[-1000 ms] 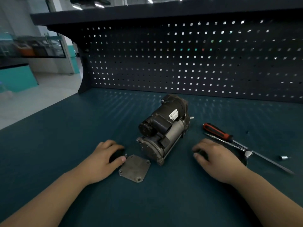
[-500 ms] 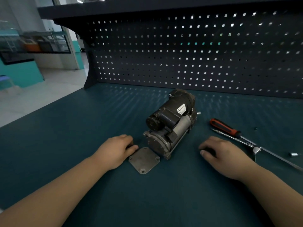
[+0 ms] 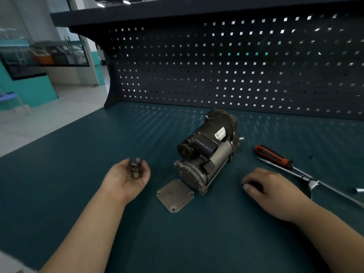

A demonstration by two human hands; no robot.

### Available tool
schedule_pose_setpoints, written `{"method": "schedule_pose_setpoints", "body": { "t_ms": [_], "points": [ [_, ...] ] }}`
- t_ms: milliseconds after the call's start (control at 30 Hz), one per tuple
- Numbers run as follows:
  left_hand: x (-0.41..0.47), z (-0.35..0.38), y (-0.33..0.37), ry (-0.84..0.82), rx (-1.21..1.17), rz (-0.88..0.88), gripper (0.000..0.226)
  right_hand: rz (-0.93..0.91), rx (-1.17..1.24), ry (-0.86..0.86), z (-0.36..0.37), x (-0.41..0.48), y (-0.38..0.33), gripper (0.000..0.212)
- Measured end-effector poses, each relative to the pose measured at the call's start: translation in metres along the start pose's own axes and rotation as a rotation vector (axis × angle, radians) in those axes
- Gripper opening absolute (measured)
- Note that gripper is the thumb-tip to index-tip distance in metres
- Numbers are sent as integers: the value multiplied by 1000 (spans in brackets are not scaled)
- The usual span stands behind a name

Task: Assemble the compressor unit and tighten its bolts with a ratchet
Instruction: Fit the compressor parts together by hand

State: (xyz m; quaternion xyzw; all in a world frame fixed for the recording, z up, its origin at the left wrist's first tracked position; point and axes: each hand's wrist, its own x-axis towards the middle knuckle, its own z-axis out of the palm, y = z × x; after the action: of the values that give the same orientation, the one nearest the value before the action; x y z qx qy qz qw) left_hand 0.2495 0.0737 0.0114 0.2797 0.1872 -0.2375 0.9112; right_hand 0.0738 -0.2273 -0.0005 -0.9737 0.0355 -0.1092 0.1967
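One screwdriver (image 3: 271,156) lies beside ratchet (image 3: 313,184), right of compressor (image 3: 206,150).

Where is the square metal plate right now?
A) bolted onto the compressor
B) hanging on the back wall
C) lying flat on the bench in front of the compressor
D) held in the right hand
C: the plate lies flat on the bench in front of the compressor, its corner holes empty; the left hand holds only small bolts, and the right hand rests apart from it.

Your head camera looks forward and down, close over the bench (image 3: 98,154); the compressor (image 3: 208,152) sits mid-frame, with the pegboard (image 3: 216,75) behind it.
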Motion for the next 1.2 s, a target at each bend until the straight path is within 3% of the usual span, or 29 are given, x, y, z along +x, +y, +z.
{"method": "schedule_pose_setpoints", "body": {
  "t_ms": [233,467,600,833,1033,1100,1167,1200],
  "points": [
    [-27,-2,-18,-98,344,-96,61,0,-3,-13,-1,1,0,7],
    [-36,3,-32,-204,508,-159,71,-17,-21,-19,0,0,2,7],
    [-39,4,-36,-266,487,-189,82,-23,-23,-15,1,1,2,7],
    [-40,3,-32,-299,530,-232,81,-31,-32,-24,2,1,2,8],
    [-38,1,-39,-287,654,-160,72,-33,-41,-24,1,0,1,8],
    [-39,-1,-44,-262,953,30,57,-33,-41,-20,0,0,-1,7],
    [-42,-6,-47,-226,1618,387,38,-21,-30,-16,-1,-1,-3,7],
    [-43,-9,-50,-231,1932,511,48,-13,-20,-3,-3,-1,-5,8]
  ]
}}
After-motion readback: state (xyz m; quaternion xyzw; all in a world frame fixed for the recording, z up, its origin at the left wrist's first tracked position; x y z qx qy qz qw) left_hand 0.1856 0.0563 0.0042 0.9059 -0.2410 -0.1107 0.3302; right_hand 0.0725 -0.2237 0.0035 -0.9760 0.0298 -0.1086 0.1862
